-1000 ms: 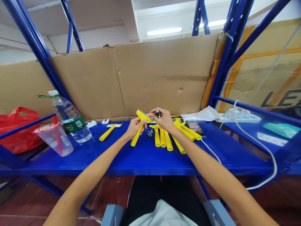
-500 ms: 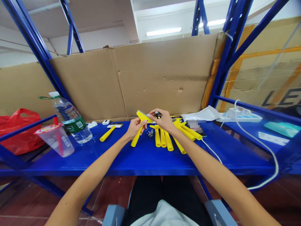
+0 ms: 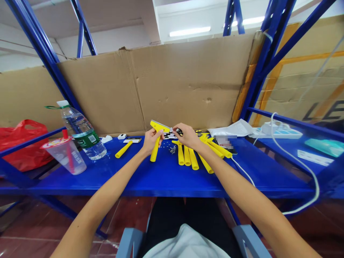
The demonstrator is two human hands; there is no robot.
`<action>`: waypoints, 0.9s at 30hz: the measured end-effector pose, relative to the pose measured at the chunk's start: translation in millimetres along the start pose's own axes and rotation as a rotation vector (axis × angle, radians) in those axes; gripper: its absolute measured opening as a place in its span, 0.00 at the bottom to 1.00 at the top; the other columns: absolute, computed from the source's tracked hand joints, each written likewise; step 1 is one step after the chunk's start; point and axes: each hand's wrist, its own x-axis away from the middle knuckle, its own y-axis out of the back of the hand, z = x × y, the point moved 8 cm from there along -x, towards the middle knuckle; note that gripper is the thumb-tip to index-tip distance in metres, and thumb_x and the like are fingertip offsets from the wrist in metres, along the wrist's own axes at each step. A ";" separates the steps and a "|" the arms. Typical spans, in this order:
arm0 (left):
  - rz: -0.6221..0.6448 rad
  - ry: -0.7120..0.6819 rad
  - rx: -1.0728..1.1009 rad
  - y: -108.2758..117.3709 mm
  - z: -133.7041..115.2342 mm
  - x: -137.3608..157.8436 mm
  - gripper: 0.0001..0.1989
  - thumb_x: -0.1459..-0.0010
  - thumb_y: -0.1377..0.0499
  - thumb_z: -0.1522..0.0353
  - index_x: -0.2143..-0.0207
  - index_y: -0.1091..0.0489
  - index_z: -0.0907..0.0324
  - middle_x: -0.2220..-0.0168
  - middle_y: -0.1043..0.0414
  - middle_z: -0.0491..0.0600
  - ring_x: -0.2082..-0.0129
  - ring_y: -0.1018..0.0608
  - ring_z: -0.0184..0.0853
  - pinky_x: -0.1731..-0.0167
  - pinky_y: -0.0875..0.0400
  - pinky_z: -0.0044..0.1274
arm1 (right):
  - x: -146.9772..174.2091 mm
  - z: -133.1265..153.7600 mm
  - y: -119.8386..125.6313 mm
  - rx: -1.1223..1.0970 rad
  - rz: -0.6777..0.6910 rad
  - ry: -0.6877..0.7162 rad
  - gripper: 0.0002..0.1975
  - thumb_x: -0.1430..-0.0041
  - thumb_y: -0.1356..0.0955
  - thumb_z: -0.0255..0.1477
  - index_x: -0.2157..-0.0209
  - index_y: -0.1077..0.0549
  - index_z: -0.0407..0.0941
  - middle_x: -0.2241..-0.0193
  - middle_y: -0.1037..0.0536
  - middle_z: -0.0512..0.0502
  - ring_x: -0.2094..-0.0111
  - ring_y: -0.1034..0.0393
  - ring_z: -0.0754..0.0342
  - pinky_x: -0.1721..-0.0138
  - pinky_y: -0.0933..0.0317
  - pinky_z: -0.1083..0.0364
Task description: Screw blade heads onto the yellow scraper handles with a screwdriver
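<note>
My left hand [image 3: 150, 140] grips a yellow scraper [image 3: 156, 141] by its handle, head up, above the blue shelf [image 3: 150, 175]. My right hand [image 3: 188, 138] holds a small black-handled screwdriver [image 3: 178, 132] with its tip at the scraper's head. Just below my right hand several more yellow scrapers [image 3: 192, 154] lie side by side on the shelf. A small heap of screws [image 3: 172, 149] sits between my two hands. One loose yellow handle [image 3: 123, 149] lies to the left.
A water bottle [image 3: 82, 133] and a plastic cup [image 3: 66, 156] stand at the left, with a red bag [image 3: 23, 143] behind them. A white cable [image 3: 295, 161] and a power strip [image 3: 276, 132] are at the right. A cardboard wall [image 3: 174, 86] backs the shelf.
My left hand has turned the scraper more upright and lifted its head a little. My right hand stays at the scraper's head with the screwdriver.
</note>
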 end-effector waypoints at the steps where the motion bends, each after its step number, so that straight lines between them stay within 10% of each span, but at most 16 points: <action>1: -0.023 -0.007 0.003 3.1 0.0 -1.2 0.23 0.45 0.27 0.51 0.67 0.31 0.58 0.75 0.26 0.43 0.85 0.32 0.25 0.88 0.35 0.20 | 0.7 -1.7 -3.9 0.031 0.041 -0.003 0.08 0.29 0.30 0.30 0.53 0.19 0.46 0.53 0.15 0.40 0.51 0.20 0.44 0.48 0.32 0.51; 10: -0.094 -0.008 0.023 15.4 3.9 -6.4 0.20 0.44 0.29 0.53 0.66 0.31 0.58 0.74 0.26 0.43 0.84 0.32 0.25 0.87 0.36 0.20 | 23.5 -4.2 -50.3 0.269 0.592 -0.003 0.04 0.39 0.24 0.27 0.63 0.16 0.50 0.61 0.12 0.45 0.57 0.18 0.43 0.60 0.35 0.54; 27: -0.024 0.062 0.016 5.9 14.8 -3.2 0.20 0.45 0.28 0.54 0.68 0.30 0.59 0.74 0.26 0.44 0.84 0.31 0.25 0.87 0.36 0.20 | 30.4 -12.0 -62.9 0.291 0.608 -0.046 0.02 0.40 0.22 0.30 0.64 0.15 0.51 0.63 0.12 0.43 0.60 0.17 0.42 0.62 0.32 0.52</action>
